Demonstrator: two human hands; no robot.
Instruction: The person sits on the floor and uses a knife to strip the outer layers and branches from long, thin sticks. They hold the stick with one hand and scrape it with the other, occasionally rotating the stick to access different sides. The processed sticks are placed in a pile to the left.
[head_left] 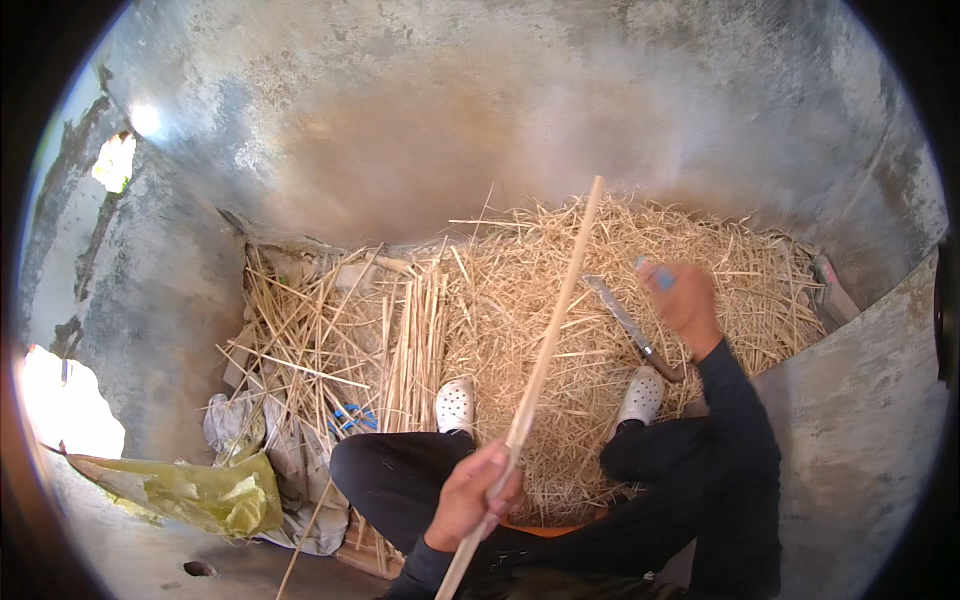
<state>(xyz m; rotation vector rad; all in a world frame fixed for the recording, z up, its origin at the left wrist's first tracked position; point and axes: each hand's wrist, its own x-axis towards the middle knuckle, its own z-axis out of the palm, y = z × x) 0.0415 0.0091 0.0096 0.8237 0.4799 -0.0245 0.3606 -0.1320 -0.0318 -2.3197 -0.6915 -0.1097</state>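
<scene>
My left hand [468,500] is wrapped round a long pale split-wood strip [553,325], which slants up and away from my lap. To the right, over the shavings, my right hand [688,305] is closed on a small bluish thing [657,274], too blurred to name. The strip and my right hand are apart. A long knife [622,315] with a brown handle lies on the shavings between them, its handle end by my right shoe.
Curly shavings [540,400] cover the floor around my white clogs [455,405]. Several straight strips [418,340] lie to the left, near a blue cord [352,418] and a yellowish plastic sack [215,490]. A grey wall [420,130] stands close ahead.
</scene>
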